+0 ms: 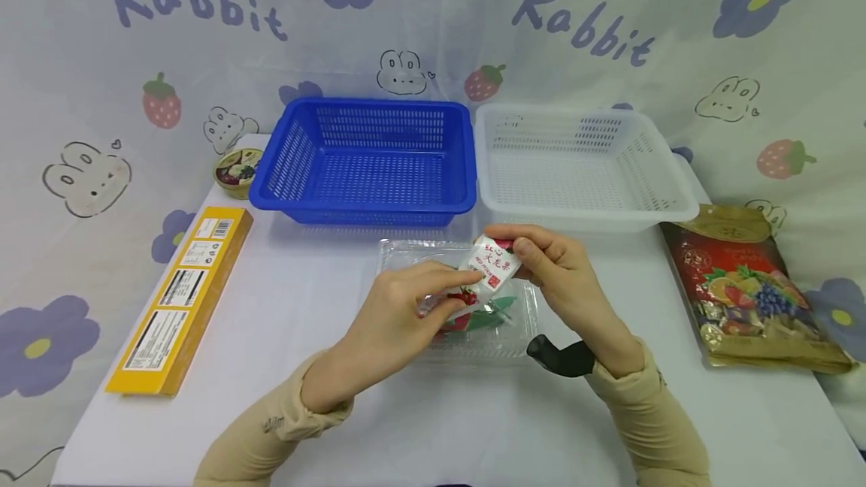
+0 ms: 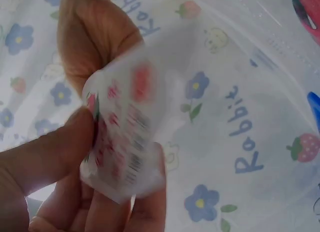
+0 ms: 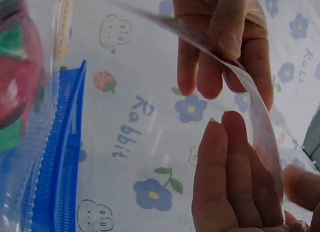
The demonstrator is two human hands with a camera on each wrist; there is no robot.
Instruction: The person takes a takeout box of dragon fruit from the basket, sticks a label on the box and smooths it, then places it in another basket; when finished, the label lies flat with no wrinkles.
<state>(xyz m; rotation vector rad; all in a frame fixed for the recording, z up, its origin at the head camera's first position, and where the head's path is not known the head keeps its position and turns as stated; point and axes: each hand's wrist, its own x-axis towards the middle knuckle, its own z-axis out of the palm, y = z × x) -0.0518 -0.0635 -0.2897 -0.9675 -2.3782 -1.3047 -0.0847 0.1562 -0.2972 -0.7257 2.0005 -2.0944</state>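
Both hands hold a thin white printed label [image 1: 494,263] with red characters over the clear plastic box in the middle of the table. My left hand [image 1: 395,310] pinches its lower left part, while my right hand [image 1: 564,269] grips its upper right corner between thumb and fingers. In the left wrist view the label [image 2: 117,137] shows a barcode, and in the right wrist view it bends between the hands. Beneath lies the clear plastic box [image 1: 392,252], partly covered by the left hand. Inside it is a red dragon fruit [image 3: 25,66] with green scales.
A blue basket [image 1: 365,218] and a white basket [image 1: 588,214] stand side by side behind the box. To the left are a long yellow box [image 1: 181,299] and a small round tin [image 1: 238,171]. A red and gold candy bag [image 1: 751,284] lies at the right.
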